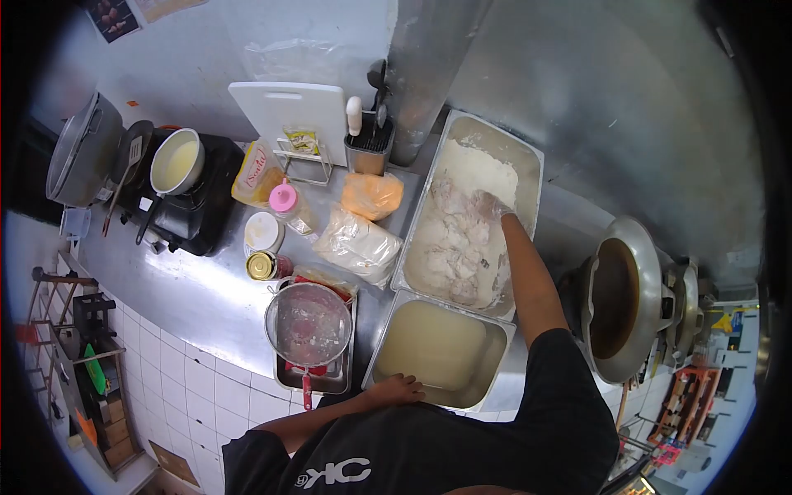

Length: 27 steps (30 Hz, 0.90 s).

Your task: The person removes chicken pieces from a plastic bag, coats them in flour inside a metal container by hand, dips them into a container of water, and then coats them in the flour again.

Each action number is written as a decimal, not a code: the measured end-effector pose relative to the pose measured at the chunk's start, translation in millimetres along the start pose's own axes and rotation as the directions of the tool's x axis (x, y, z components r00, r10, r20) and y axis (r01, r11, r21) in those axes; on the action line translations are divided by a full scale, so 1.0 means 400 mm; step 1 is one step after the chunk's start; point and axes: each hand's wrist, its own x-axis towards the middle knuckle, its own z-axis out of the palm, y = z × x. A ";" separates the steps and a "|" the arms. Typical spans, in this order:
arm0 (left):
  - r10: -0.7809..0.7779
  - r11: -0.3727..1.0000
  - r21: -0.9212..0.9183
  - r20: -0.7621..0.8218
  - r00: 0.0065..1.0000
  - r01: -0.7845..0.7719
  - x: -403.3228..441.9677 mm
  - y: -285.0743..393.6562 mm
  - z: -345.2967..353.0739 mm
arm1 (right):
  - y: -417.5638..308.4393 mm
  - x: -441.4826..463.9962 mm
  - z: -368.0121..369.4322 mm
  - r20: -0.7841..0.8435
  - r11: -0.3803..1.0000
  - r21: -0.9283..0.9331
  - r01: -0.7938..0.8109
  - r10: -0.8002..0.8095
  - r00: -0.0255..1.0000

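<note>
My right hand (490, 205), white with flour, reaches into a deep metal tray (538, 177) of flour (474, 161). It touches floured lumps (454, 239) that look like coated pieces of meat; its fingers blend into the flour, so their grip is unclear. Nearer my body stands a metal pan (502, 346) of pale, cloudy liquid (433, 342). My left hand (398, 389) rests at this pan's near rim, fingers loosely bent and holding nothing that I can see. A round sieve (308, 324) with a red handle lies over a smaller tray (350, 363) to the left.
Bagged white powder (359, 245), an orange bag (373, 195), a pink-lidded jar (283, 198) and a can (262, 265) stand on the steel counter (190, 289). Behind them are a cutting board (297, 115) and utensil holder (369, 153). A pot (177, 162) sits on the stove; a large wok (615, 297) stands right.
</note>
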 end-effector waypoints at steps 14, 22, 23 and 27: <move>-0.012 0.999 -0.032 -0.027 1.000 0.011 -0.004 0.006 -0.019 | -0.011 -0.118 -0.444 0.060 0.536 0.834 -0.128 0.143 0.988; 0.009 1.000 0.005 0.010 1.000 -0.009 -0.006 -0.007 0.024 | -0.157 0.063 -0.146 -0.222 0.912 0.319 -0.257 0.335 0.916; -0.001 1.000 0.008 0.003 1.000 0.001 -0.007 -0.013 0.043 | -0.157 0.097 0.021 -0.298 0.954 0.213 -0.208 0.267 0.917; 0.007 1.000 0.002 -0.056 0.998 -0.007 -0.011 -0.023 0.075 | -0.415 0.062 -0.100 -0.025 0.852 0.266 -0.451 0.474 0.880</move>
